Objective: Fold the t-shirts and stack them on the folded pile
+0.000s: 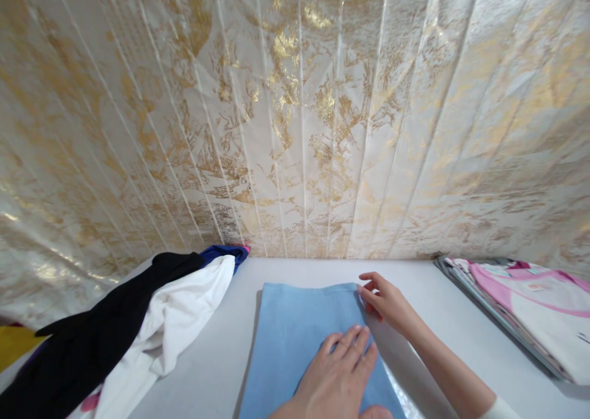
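Note:
A light blue folded garment (295, 339) lies flat on the white table, its far hem running straight across. My left hand (338, 370) rests palm down on the garment's right half, fingers stretched out. At the far right corner, my right hand (385, 302) has its fingertips on the hem, with thumb and fingers bent around the edge. The garment's near end runs out of the bottom of the view.
To the left lies a loose heap with a black garment (115, 314), a white garment (179, 314) and a blue one (225, 253). A folded stack of clothes (534, 308) sits at right. Gold-patterned foil sheeting (299, 130) rises behind the table (203, 370).

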{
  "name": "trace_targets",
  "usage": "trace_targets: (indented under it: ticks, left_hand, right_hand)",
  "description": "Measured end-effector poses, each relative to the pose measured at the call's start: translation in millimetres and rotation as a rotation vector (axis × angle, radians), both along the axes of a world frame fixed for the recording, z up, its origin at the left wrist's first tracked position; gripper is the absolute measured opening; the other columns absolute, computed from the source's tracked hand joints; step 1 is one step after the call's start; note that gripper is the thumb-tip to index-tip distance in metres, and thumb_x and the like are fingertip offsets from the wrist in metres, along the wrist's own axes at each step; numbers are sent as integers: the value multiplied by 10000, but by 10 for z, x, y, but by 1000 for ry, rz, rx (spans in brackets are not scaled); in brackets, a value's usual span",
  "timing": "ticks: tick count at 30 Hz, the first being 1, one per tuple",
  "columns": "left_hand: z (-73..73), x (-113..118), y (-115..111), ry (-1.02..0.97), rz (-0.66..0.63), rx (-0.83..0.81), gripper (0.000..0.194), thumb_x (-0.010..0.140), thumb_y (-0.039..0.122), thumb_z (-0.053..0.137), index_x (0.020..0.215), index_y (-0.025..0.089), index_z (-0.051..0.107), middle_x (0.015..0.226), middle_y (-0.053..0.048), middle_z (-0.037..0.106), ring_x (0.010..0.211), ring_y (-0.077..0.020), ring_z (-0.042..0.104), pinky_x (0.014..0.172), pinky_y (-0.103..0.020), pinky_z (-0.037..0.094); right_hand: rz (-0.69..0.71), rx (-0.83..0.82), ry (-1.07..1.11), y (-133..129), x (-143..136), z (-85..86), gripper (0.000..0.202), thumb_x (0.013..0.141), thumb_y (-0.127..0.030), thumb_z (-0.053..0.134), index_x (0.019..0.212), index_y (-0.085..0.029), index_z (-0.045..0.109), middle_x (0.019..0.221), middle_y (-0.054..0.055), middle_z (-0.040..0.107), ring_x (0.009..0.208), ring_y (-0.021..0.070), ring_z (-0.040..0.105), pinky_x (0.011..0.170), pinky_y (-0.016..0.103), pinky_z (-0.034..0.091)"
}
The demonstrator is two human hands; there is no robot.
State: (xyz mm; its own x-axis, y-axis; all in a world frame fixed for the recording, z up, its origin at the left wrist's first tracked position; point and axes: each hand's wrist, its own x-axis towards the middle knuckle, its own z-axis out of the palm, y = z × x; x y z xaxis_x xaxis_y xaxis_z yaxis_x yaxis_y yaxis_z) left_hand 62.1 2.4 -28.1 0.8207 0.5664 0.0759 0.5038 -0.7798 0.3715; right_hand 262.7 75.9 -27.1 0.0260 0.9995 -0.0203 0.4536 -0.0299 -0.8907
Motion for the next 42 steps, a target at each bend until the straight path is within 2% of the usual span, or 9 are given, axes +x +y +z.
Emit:
trace_targets:
  ticks: [4,9,13,17,20,23,29,32,42]
  left_hand:
    - [46,-8,-1,-15,-13,-3,713,954,614,298,1471,124,260,1539,-141,198,1430,-262,159,1122,-444,239]
    - [-14,4,-16,-61,6,18,629,976,532,355,1465,147,265,1540,-154,222,1420,-283,192,1095,-452,273]
    - [-64,47,-6,-103,47,143,464,959,337,469,1404,269,355,1428,-88,432,1225,-274,466,960,-390,413]
    - [99,152,42,-63,-51,185,446,881,283,583,1305,274,445,1237,-61,535,929,-214,609,766,-290,479]
    - [297,259,80,30,-89,205,248,885,197,565,1133,206,565,1162,-67,573,807,-193,637,614,-260,465]
    - [366,331,122,113,-130,223,115,921,135,500,917,156,613,989,-52,625,722,-177,635,537,-257,431]
    - [201,291,214,-58,-156,201,130,977,169,460,935,188,582,1007,-4,639,828,-138,620,742,-228,454]
    - [205,260,230,-160,-191,164,87,953,151,488,973,180,568,1026,-1,634,885,-137,607,806,-217,438]
    - [175,256,226,-246,-218,59,102,890,107,518,950,172,566,915,0,641,871,-137,592,858,-213,431]
  right_hand:
    - [25,73,-54,219,-63,-26,318,729,-365,515,999,-199,547,685,-27,580,492,128,537,367,220,367]
    - [100,88,-106,289,9,-37,308,738,-349,474,964,-197,617,650,-33,556,511,118,491,441,228,366]
    - [302,4,-79,315,46,68,261,749,-359,498,902,-189,622,580,-56,486,504,102,425,478,220,338]
    - [443,-116,-85,360,46,218,208,744,-394,577,796,-193,590,541,-71,444,481,86,381,451,200,293]
    - [488,-162,-89,422,64,281,259,730,-445,631,774,-193,588,562,-67,459,488,84,392,447,198,311]
    - [553,-198,-92,480,89,295,300,732,-484,649,753,-191,587,565,-68,457,506,83,402,472,199,333]
    - [565,-175,-110,527,90,280,383,752,-549,610,664,-193,499,516,-71,453,470,74,399,453,197,322]
    - [519,-150,-129,526,58,291,369,754,-538,589,662,-206,458,505,-70,466,455,80,423,435,197,333]
    - [327,-5,-290,550,-6,198,187,640,-244,662,648,-207,479,528,-84,465,440,77,435,419,190,312]
